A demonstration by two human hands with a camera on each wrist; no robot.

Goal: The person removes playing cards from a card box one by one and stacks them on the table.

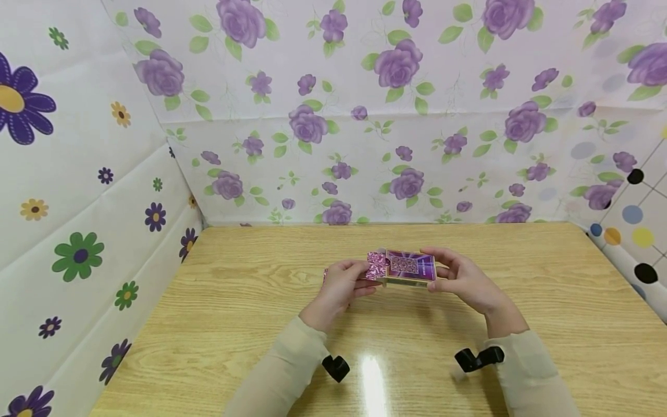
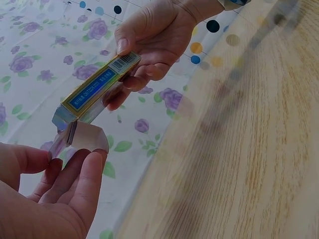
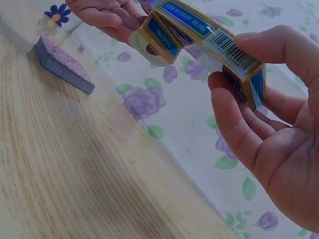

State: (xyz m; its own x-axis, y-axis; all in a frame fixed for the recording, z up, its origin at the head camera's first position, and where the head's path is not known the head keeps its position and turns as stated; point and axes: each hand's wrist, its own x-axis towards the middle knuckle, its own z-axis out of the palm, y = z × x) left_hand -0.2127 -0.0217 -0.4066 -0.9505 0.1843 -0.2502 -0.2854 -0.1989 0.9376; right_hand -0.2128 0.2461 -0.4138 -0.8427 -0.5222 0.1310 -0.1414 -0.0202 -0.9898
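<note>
My right hand point(image 1: 469, 284) grips the far end of a purple playing card box point(image 1: 410, 266), thumb on one edge and fingers on the other. Its open end faces left, toward my left hand point(image 1: 339, 286). There, pink-patterned playing cards point(image 1: 376, 266) stick out of the box, and the left thumb and fingers pinch them. In the left wrist view, a pale flap point(image 2: 89, 137) hangs from the open end near the left fingertips. The box is held above the table. A deck of cards point(image 3: 67, 64) with a pink patterned top lies on the table, mostly hidden behind my left hand in the head view.
The wooden table point(image 1: 250, 324) spreads under both hands. Flower-print sheeting point(image 1: 344, 168) rises along its back edge, with more printed sheeting on the left and right sides. Black camera mounts point(image 1: 336, 368) are strapped at both wrists.
</note>
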